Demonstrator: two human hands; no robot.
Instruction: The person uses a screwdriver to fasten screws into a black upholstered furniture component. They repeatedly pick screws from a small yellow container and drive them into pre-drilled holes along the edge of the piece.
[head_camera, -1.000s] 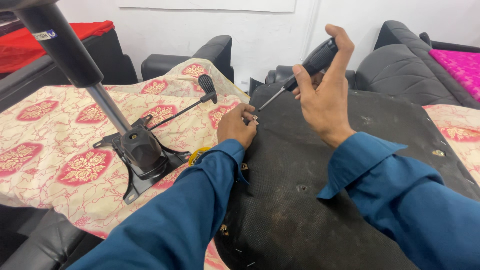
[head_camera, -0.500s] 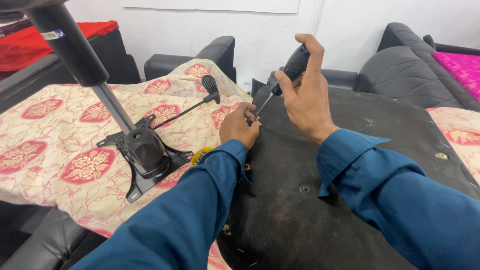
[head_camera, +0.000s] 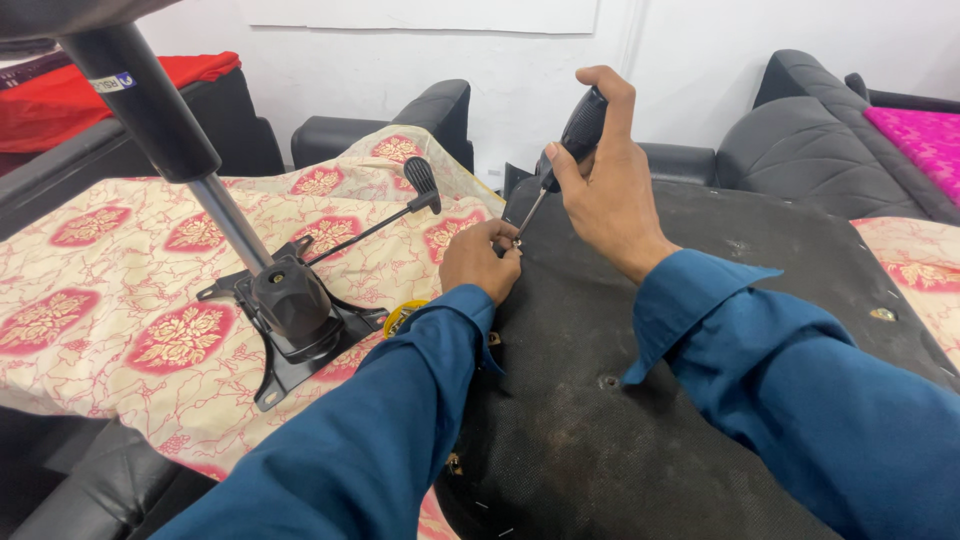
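Head view. The right hand (head_camera: 610, 190) is wrapping its grip around the black handle of a screwdriver (head_camera: 568, 145), fingers pressed together about it, and is tilting the shaft down and to the left. The left hand (head_camera: 478, 258) is resting on the near edge of a black fabric-covered chair seat underside (head_camera: 640, 400), with its fingertips (head_camera: 508, 248) pinched at the screwdriver's tip; a small bright fastener seems to be sitting there, though it is too small to identify with certainty. The tip is therefore meeting the panel at its left edge, just beside the floral cloth (head_camera: 120, 290).

To the left, a black chair mechanism plate (head_camera: 290, 325) is lying on that cloth, apart from the panel, with a gas-lift column (head_camera: 160, 115) rising from it and a lever with a black paddle (head_camera: 423, 183) projecting to the right. A yellow object (head_camera: 403, 316) is peeking out beside the left sleeve. Black sofas (head_camera: 820, 140) are standing behind.

Judged from this arrangement, the work is at an early-to-middle stage: one fastener is being engaged, at least one bare hole (head_camera: 607, 381) is showing in the panel, and the plate is not yet sitting on the seat.
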